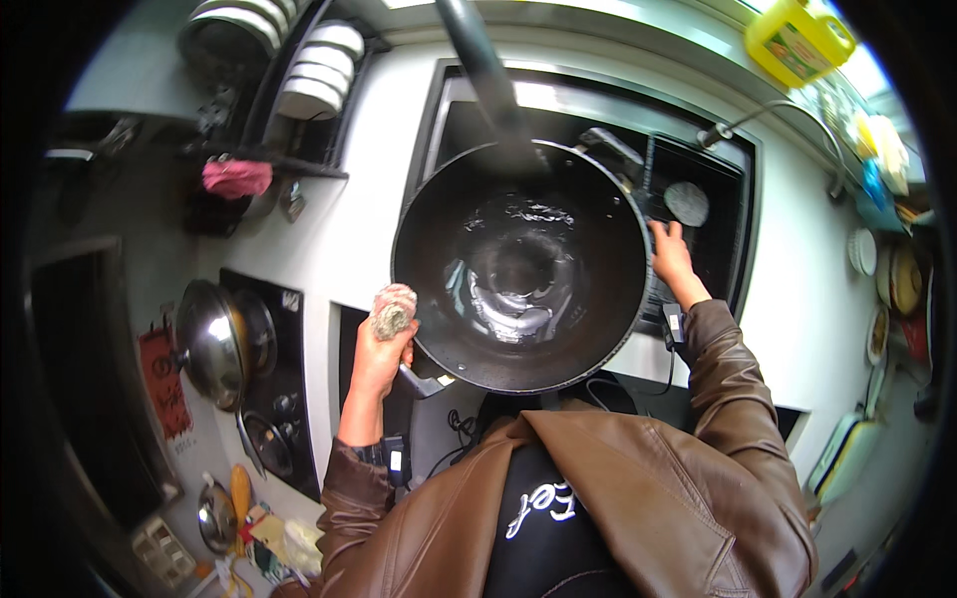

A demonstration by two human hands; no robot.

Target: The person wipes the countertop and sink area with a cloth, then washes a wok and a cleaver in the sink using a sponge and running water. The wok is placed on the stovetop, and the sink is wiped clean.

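Observation:
A large dark wok (516, 351) with shiny water in its bottom is held below the black faucet spout (478, 67), over the sink (740, 187). My left hand (371, 362) is closed around a pink-and-grey scrubber (394, 312) and the end of the wok's grey handle (426, 383), at the lower left of the rim. On the opposite side, my right hand (673, 258) grips the wok's rim with two fingers stretched along its outside. My right thumb is hidden.
A pale round disc (686, 204) lies in the sink's right part. A thin curved tap (785, 108) stands behind it. Left are a bowl rack (299, 142), a pink cloth (238, 178) and a lidded pan (213, 344) on a cooktop. A yellow jug (796, 45) stands at the back right.

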